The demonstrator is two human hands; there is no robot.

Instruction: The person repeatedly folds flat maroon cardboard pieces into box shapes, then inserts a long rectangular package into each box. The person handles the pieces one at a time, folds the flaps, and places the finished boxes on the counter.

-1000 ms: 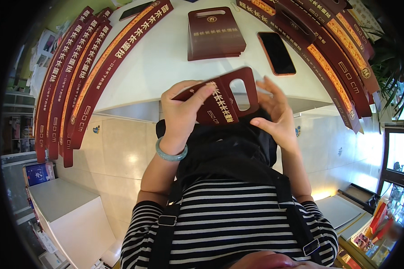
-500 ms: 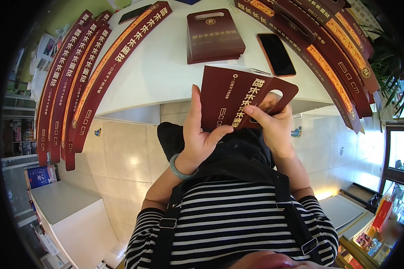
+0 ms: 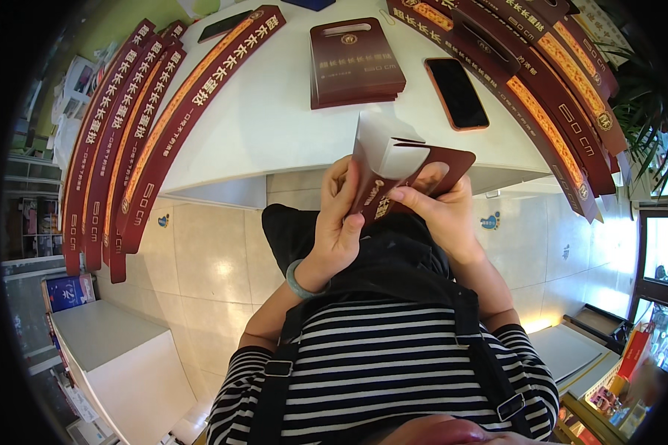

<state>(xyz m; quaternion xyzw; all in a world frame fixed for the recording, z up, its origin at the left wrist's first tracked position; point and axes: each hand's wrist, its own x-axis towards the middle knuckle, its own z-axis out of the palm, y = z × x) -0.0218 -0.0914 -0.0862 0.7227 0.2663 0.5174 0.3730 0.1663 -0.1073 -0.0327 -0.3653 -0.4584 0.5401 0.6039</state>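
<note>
A dark maroon folding carton (image 3: 365,189) with gold lettering is between my hands, in front of the table edge. Its white inner side shows at the open top, where flaps stick out. My left hand (image 3: 338,222) is closed on the carton's left side, thumb at the lower front. At the right, my right hand (image 3: 447,219) grips the panel with the oval handle hole, thumb on the front and fingers partly behind it. Beyond the carton, a stack of flat maroon cartons (image 3: 356,67) with handle holes lies on the white table.
The white table (image 3: 274,104) bears an orange-edged phone (image 3: 457,93) right of the stack and a dark phone (image 3: 223,27) at the back left. Long maroon boxes (image 3: 193,111) crowd the left edge; more long boxes (image 3: 549,104) line the right. A white cabinet (image 3: 126,371) stands lower left.
The carton has gone from flat to partly opened, its white inside now showing. My left hand has moved right and its fingers have bent round the carton's side.
</note>
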